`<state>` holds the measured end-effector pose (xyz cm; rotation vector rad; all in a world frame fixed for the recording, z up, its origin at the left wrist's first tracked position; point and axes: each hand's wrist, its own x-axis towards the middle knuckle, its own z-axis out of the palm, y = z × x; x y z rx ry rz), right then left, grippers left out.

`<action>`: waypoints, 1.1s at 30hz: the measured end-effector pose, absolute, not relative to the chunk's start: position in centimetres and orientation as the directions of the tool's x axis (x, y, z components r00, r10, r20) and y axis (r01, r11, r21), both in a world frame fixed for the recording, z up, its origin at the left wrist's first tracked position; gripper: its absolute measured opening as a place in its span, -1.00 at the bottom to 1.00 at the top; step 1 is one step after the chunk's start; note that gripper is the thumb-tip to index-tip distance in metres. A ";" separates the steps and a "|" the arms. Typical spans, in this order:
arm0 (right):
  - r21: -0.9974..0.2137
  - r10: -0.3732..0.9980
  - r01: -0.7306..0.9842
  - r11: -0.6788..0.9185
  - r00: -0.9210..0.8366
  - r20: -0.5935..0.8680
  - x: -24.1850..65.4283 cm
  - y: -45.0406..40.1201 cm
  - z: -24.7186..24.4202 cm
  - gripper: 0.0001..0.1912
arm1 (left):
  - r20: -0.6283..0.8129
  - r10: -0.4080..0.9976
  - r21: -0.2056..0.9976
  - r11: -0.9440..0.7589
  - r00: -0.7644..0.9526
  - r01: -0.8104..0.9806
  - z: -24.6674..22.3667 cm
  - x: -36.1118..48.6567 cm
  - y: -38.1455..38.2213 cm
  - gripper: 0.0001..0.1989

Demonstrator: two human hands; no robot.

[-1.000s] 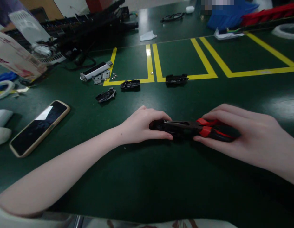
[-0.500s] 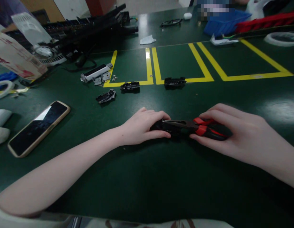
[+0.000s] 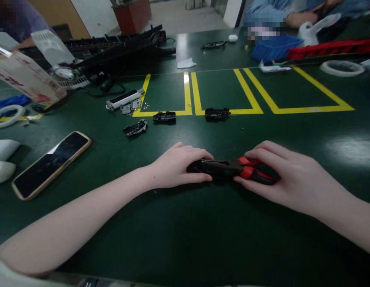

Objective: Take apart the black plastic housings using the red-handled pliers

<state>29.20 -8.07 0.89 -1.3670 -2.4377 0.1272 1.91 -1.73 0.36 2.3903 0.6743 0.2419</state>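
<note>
We list, on green tabletop (image 3: 185, 239): 1 phone (image 3: 51, 165), tan case, screen up, twd. L edge; 1 white roll (image 3: 8, 116) & 1 printed carton (image 3: 30, 79), farther back, same side; black equip. (image 3: 119, 54), twd. far L corner. Twd. far edge we log 1 white scrap (image 3: 186, 63), 1 blue bin (image 3: 276, 48), 1 red strip (image 3: 331, 48); twd. R edge, 1 pale ring (image 3: 342, 62). Yellow tape (image 3: 226, 112) outlines, mid-table. Beyond far edge: 1 person, blue sleeve (image 3: 265, 14).

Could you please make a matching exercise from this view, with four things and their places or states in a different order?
1. Pliers
2. Smartphone
3. Blue bin
4. Left hand

A. Face up on the green table
B. Holding a black part
C. In the right hand
D. Beside the long red object

Pairs: 1-C, 2-A, 3-D, 4-B
</note>
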 end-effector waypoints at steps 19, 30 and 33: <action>-0.264 0.834 0.792 0.551 -0.513 0.203 29.7 -7.4 0.4 -0.57 | 0.080 0.561 0.638 -0.664 0.824 0.391 -0.1 1.6 -1.6 -0.61; -0.220 0.842 0.814 0.538 -0.508 0.179 29.3 -6.6 0.1 -0.54 | 0.099 0.622 0.725 -0.580 0.777 0.372 -0.4 1.8 -1.6 -0.68; -0.234 0.848 0.815 0.530 -0.502 0.168 29.6 -6.6 0.1 -0.55 | 0.093 0.629 0.726 -0.573 0.772 0.380 -0.4 1.7 -1.6 -0.68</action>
